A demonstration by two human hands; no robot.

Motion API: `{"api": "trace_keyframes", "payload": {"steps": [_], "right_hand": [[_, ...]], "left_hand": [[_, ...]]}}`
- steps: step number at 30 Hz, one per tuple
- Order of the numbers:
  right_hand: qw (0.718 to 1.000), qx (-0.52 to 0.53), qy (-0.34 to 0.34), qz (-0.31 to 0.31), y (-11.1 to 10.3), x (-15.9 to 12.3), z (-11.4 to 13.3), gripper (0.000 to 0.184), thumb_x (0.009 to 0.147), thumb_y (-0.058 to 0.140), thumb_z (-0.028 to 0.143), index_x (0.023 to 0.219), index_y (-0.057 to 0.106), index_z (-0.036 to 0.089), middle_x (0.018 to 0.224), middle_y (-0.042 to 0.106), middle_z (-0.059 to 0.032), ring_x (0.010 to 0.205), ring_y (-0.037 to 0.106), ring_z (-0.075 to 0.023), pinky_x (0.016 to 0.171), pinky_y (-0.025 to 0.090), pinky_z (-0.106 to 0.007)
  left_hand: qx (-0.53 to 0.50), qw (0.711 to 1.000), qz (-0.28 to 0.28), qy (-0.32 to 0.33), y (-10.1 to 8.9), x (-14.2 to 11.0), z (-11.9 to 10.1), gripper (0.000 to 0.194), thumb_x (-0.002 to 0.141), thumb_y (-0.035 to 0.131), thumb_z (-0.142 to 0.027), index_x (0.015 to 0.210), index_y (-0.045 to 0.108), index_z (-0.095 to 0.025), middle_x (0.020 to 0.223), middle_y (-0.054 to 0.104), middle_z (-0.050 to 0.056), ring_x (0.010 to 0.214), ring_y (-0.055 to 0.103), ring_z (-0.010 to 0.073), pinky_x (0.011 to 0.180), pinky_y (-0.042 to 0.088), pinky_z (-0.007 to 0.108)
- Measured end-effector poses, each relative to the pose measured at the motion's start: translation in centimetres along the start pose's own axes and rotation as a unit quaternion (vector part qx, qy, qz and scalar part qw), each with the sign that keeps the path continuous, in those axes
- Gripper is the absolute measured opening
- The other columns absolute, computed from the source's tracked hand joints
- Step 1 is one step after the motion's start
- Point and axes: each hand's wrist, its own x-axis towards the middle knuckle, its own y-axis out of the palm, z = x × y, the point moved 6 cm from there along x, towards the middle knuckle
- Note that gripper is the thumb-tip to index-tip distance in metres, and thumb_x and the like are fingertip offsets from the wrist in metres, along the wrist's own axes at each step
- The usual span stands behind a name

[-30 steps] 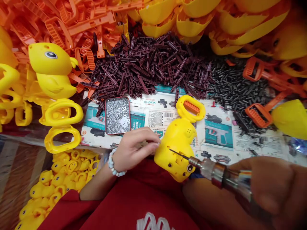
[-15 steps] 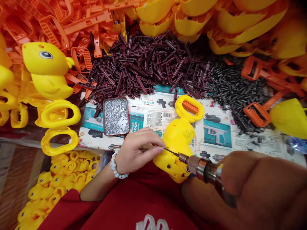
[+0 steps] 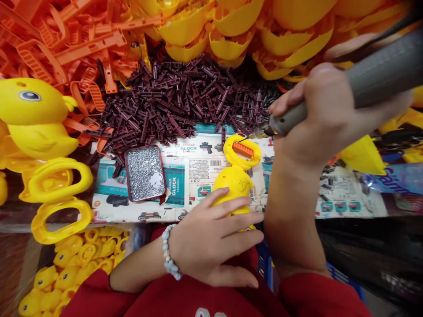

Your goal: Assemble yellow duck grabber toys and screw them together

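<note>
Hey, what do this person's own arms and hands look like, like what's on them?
Both hands are gloveless. The left hand has a bracelet of pale blue and whitish beads at its wrist; the right hand shows no bracelet. The short sleeves are plain red.

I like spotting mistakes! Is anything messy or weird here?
A little messy: some maroon parts stick out from their heap onto the printed cardboard, beside the tin. Nothing looks clearly broken, but the left hand partly covers the yellow toy, so I can't check everything.
</note>
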Motion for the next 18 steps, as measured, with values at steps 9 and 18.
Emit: {"api": "trace_keyframes", "payload": {"steps": [9,18], "right_hand": [[0.998,0.008,-0.059,0.036,2.3,-1.8,-0.7,0.009,0.077,0.051,0.006,0.08,0.048,0.014,0.077,0.047,0.0088,0.048,0.051,-0.001,0.045,0.04,-0.013],[0.998,-0.002,-0.051,0.044,2.1,-2.0,-1.9,0.014,0.081,0.046,0.002,0.082,0.046,0.015,0.073,0.045,0.0068,0.044,0.049,-0.0026,0.04,0.043,-0.014]], "left_hand": [[0.018,0.999,-0.029,0.009,1.9,0.5,0.3,0.031,0.087,0.048,-0.04,0.094,0.063,-0.013,0.103,0.069,0.003,0.109,0.054,0.0217,0.104,0.033,0.04],[0.004,0.996,-0.093,0.012,1.1,0.8,0.2,0.023,0.085,0.05,-0.03,0.086,0.065,-0.013,0.093,0.07,0.002,0.1,0.058,0.0195,0.094,0.041,0.035]]}}
